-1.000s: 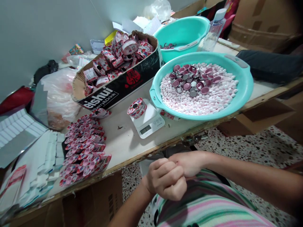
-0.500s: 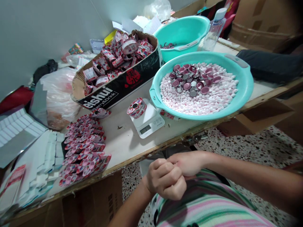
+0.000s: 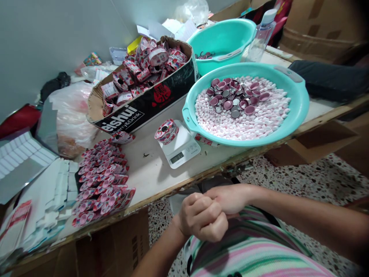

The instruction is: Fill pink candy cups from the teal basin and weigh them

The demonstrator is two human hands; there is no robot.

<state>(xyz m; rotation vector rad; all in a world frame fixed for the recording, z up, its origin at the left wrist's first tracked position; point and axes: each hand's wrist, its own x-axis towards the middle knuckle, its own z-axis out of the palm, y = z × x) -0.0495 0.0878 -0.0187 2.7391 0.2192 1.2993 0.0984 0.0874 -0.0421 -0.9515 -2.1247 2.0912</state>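
Note:
My left hand (image 3: 204, 218) is closed in a fist in front of my lap, its knuckles toward the camera. Whatever it may hold is hidden. Against it rests my right hand (image 3: 226, 198), its fingers out of sight behind the left. Past the hands, on the table, lies a white digital scale (image 3: 184, 148); its reading is too small to make out. A round strawberry-printed candy pack (image 3: 166, 131) sits on its plate. To the right, a turquoise basin (image 3: 298, 104) holds pink-white candies (image 3: 245, 129) with small maroon-lined metal cups (image 3: 227, 105) heaped on them.
An open carton (image 3: 144, 115) is piled with printed packs. More packs (image 3: 102, 184) stand in rows at the table's left, beside folded white cartons (image 3: 62, 184). Behind are a second turquoise basin (image 3: 225, 36) and a clear bottle (image 3: 259, 38). The wooden table edge (image 3: 173, 188) runs before my hands.

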